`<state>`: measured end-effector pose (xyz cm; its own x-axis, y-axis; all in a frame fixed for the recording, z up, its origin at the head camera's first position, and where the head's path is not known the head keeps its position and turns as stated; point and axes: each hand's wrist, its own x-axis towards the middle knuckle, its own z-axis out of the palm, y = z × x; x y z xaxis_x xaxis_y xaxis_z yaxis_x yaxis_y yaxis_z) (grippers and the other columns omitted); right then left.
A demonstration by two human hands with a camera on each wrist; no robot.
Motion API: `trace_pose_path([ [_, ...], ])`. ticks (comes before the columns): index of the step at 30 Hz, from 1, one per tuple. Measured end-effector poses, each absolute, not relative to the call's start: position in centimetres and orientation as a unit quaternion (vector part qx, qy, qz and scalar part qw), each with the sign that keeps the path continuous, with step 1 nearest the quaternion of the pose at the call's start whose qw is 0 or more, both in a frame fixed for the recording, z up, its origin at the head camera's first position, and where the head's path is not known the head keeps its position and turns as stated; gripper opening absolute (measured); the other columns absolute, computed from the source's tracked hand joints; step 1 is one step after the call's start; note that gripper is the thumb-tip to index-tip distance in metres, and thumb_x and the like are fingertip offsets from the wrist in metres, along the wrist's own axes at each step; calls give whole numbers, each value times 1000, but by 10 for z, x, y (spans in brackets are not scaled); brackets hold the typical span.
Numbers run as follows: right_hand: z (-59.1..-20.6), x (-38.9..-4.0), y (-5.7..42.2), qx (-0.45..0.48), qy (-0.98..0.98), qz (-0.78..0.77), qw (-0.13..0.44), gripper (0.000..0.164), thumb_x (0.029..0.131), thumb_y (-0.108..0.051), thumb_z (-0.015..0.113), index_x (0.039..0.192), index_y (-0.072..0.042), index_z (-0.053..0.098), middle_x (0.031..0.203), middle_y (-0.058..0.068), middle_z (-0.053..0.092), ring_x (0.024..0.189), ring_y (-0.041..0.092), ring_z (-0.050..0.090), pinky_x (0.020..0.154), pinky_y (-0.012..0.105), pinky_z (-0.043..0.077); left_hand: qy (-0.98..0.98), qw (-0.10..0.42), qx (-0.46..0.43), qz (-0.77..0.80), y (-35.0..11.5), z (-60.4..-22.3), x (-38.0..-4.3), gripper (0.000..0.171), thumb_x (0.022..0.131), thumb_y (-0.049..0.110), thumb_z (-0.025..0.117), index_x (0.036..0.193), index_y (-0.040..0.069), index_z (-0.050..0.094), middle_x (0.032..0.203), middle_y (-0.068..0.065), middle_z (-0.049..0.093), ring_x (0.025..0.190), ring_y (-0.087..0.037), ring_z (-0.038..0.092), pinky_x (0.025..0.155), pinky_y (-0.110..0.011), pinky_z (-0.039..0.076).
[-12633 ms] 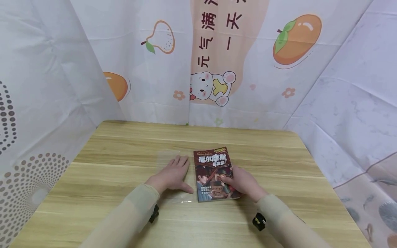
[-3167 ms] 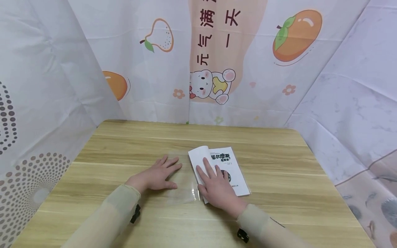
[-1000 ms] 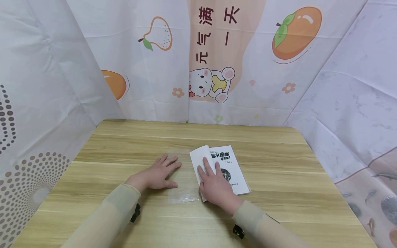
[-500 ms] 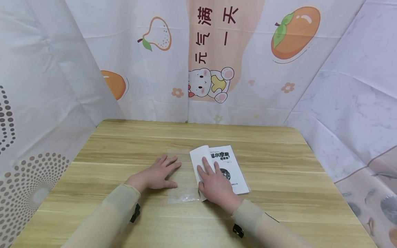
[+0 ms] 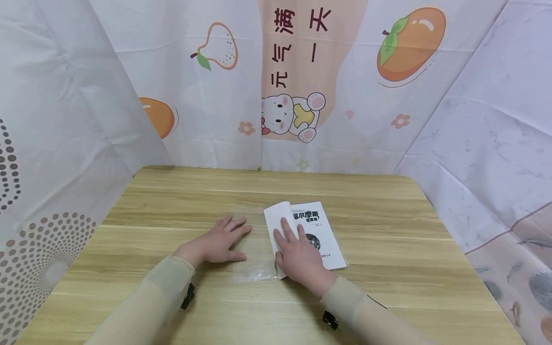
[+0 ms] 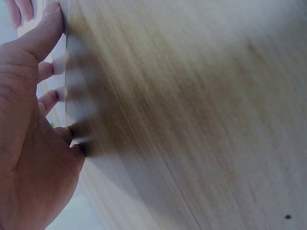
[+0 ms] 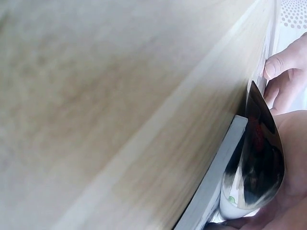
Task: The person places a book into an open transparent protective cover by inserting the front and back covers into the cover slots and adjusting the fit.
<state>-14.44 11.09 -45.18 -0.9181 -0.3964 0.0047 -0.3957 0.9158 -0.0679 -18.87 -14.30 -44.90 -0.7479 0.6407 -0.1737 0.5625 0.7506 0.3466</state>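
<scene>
Head view: paper book [image 5: 332,244] lies open beneath my right hand [image 5: 303,262]
Right hand: fingers spread, pressing curved glossy cover [image 7: 263,160]
Left hand [image 5: 215,243]: fingers spread wide on clear plastic sheet [image 5: 256,274]
Table [image 5: 388,220]: straight-grained wood

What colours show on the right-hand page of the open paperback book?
The rectangular paper page is white with black print; clearest in the head view.

Long pale-beige left sleeve [image 5: 140,299] and right sleeve [image 5: 379,318], greyer towards cuffs [image 5: 178,272]; small black device [image 5: 188,296] below each wrist; thin dark line [image 5: 377,301] edging right forearm.
</scene>
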Motion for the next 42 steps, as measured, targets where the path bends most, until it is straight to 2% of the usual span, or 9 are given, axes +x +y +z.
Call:
trace_pose_path([
  [16, -448, -145, 109, -202, 979, -12, -2, 52, 97, -35, 50, 145, -16, 44, 158, 10, 23, 128, 49, 37, 93, 52, 50, 925, 142, 325, 137, -143, -450, -190, 77, 91, 54, 59, 151, 16, 29, 159, -14, 16, 140, -48, 1, 113, -63, 11],
  [33, -450, -146, 106, -184, 983, -3, 5, 54, 96, -38, 49, 146, -19, 42, 159, 7, 20, 127, 48, 38, 82, 53, 55, 924, 142, 327, 137, -142, -451, -191, 77, 91, 54, 58, 151, 16, 30, 158, -14, 17, 140, -48, 2, 112, -64, 11],
  [42, -449, -146, 104, -188, 982, -7, 7, 54, 96, -37, 50, 146, -17, 42, 158, 9, 22, 126, 51, 39, 90, 54, 51, 927, 147, 319, 129, -143, -451, -191, 79, 90, 57, 58, 152, 18, 28, 159, -12, 15, 140, -47, 1, 113, -62, 11],
])
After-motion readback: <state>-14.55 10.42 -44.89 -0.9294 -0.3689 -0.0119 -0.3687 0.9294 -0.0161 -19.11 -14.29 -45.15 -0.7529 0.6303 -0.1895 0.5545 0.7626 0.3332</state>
